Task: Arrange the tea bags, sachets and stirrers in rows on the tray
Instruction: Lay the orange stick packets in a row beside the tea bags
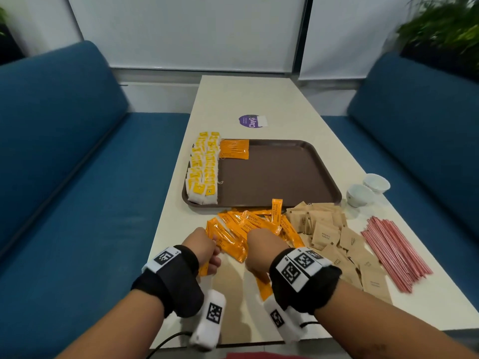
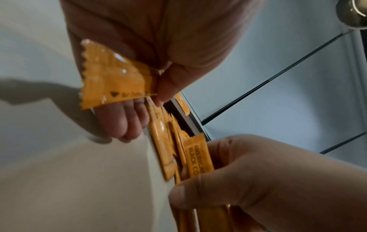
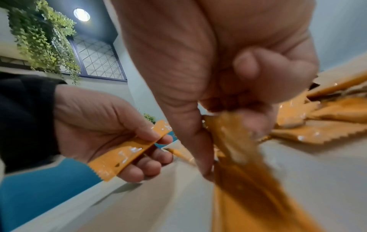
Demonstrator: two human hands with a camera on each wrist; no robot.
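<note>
Slippage is the main risk: glossy orange foil coffee sachets (image 1: 241, 226), heaped at 6 o'clock of the brown plastic tray (image 1: 274, 177), may fan or drop. Left hand (image 1: 204, 248) pinches one sachet (image 3: 127, 152); right hand (image 1: 261, 250) clamps several. The held sachet's long axis runs 1-to-7 o'clock in the right wrist view.

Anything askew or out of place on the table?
One orange coffee sachet leans up against the tray rim instead of lying flat in the loose orange pile. Nothing looks spilled or torn.
</note>
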